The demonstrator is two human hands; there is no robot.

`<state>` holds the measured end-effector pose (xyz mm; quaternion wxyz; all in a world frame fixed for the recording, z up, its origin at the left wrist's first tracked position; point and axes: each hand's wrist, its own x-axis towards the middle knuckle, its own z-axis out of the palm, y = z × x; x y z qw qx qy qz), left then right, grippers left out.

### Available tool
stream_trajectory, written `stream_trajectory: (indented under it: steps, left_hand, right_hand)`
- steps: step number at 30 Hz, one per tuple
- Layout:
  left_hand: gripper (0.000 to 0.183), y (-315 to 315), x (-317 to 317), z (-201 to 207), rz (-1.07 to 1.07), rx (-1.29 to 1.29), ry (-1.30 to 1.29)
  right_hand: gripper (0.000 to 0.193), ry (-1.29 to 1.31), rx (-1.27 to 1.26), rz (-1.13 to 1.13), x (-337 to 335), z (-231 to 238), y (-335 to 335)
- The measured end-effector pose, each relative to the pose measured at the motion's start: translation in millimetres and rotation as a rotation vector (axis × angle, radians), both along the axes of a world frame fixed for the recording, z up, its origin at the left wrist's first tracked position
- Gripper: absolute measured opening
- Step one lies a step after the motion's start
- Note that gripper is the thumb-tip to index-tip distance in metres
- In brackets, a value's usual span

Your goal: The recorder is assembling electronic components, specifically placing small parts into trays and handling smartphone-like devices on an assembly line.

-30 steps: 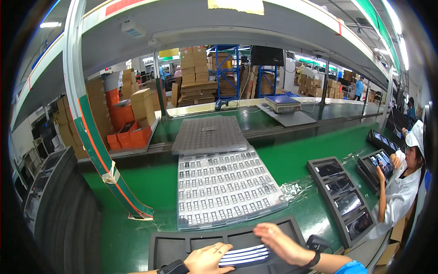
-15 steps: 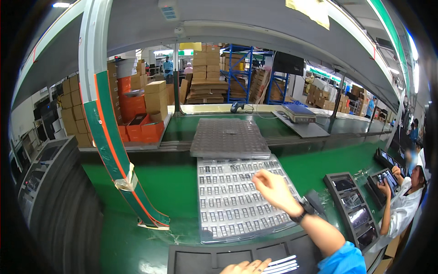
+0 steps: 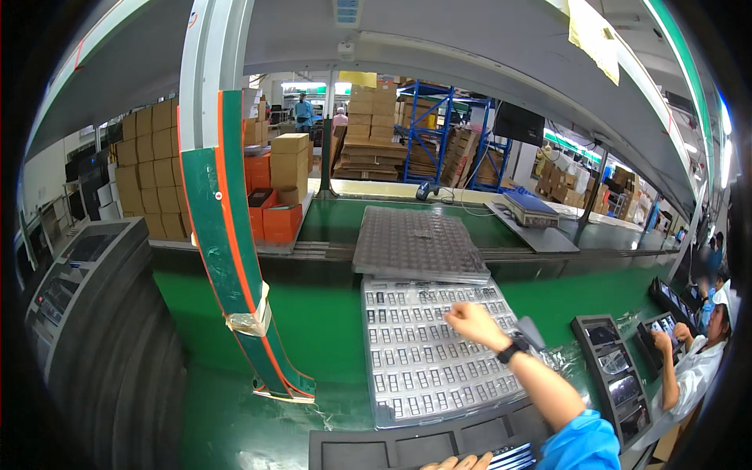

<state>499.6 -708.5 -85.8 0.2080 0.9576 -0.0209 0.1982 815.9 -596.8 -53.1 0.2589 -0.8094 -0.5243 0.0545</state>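
Over the clear plastic tray (image 3: 395,419), which holds rows of small framed rectangular parts, my right hand (image 3: 472,323) is closed with its fingers curled. Whatever it may pinch is too small to make out. A dark watch band circles that wrist, and a blue sleeve covers the forearm. At the bottom edge my left hand (image 3: 460,464), partly cut off, has its fingers against a stack of thin dark slabs with white edges (image 3: 511,457) and appears to grip it. Beneath lies a black foam tray (image 3: 348,455) with rectangular recesses.
Another clear tray stack (image 3: 419,243) lies beyond the parts tray. A green post (image 3: 231,235) rises at left, near tall stacked black foam trays (image 3: 117,329). On the right are a foam tray with screens (image 3: 615,364) and a co-worker (image 3: 697,368). A scale (image 3: 529,210) stands farther back.
The whole view has shifted, so the bench appears farther right and lower. My right hand has moved slightly left over the parts tray, its fingers more curled. The left hand stays at the stack.
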Motion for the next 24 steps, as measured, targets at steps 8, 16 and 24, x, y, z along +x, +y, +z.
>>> stream_trajectory:
  steps: [8, 16, 24]
  left_hand:
    - [0.058, -1.6, 1.1, -1.1, 0.017, 0.034, -0.033]
    - [0.057, 3.9, 0.9, 7.1, -0.023, -0.009, -0.016]
    - [0.056, 1.2, 0.7, 15.9, -0.068, -0.02, 0.061]
  right_hand:
    - [0.036, -0.759, -0.376, 0.062, -13.2, 105.4, -104.4]
    - [0.037, -0.833, -0.499, 0.033, -16.2, 149.8, 2.1]
    - [0.046, -0.31, -0.337, 0.122, -55.8, 56.3, 105.1]
